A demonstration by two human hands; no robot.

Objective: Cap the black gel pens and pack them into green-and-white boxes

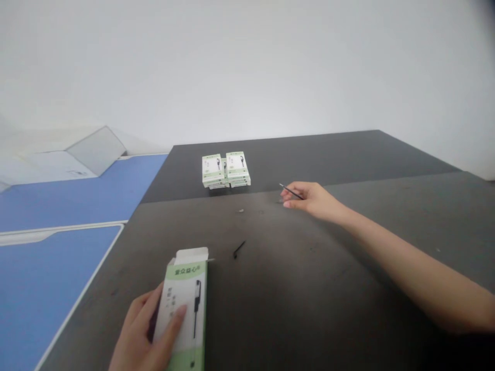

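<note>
My left hand (145, 330) grips a white and green pen box (185, 309) near the front of the table, thumb across its printed face. The box's top flap stands open, and its contents are hidden. Further forward and to the right, my right hand (309, 200) pinches a slim dark pen (293, 191) between thumb and fingers, its pale tip pointing up and left above the table. A short, thin black piece with a hooked end (238, 250) lies between the two hands; I cannot tell whether it is a pen cap.
Several similar boxes (226, 170) are stacked in two piles toward the back of the dark table (290, 288). A small pale scrap (240, 211) lies in front of them. On the left are blue panels (58, 288) and an open white carton (96, 149). A white wall rises behind.
</note>
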